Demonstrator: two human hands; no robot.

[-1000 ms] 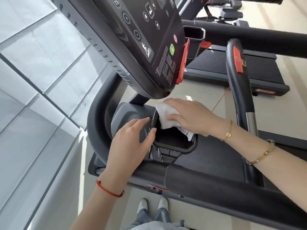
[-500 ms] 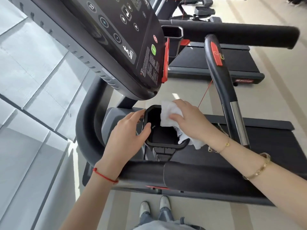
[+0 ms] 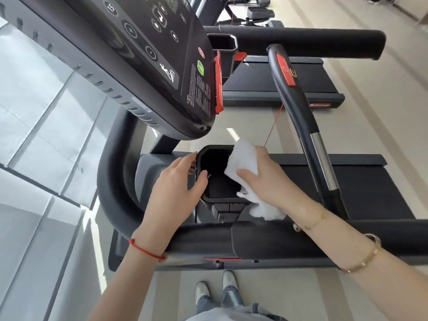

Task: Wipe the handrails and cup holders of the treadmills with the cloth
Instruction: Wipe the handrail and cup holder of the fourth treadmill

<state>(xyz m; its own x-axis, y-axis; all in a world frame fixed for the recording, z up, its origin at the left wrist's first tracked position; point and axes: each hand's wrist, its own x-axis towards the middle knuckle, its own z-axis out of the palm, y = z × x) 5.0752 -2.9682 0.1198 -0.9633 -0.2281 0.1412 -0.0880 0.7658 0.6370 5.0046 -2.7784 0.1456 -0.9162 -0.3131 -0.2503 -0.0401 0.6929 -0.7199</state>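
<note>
A black cup holder (image 3: 216,164) sits below the treadmill console, just beyond the near padded handrail (image 3: 289,243). My left hand (image 3: 176,188) holds its left rim, thumb hooked over the edge and fingers along the outside. In my right hand (image 3: 268,179) is a white cloth (image 3: 243,156), pressed against the holder's right rim; one loose end hangs below my palm toward the handrail. The bottom of the holder is in shadow.
The console (image 3: 148,54) overhangs the holder closely from above. A centre grip bar (image 3: 291,100) with a red tab and a red cord runs to the right. A second cup holder (image 3: 223,46) and the far padded handrail (image 3: 301,40) lie beyond. Windows stand at the left.
My right hand has shifted the cloth from the holder's far rim to its right side. The left hand stays on the left rim. The view has tilted slightly.
</note>
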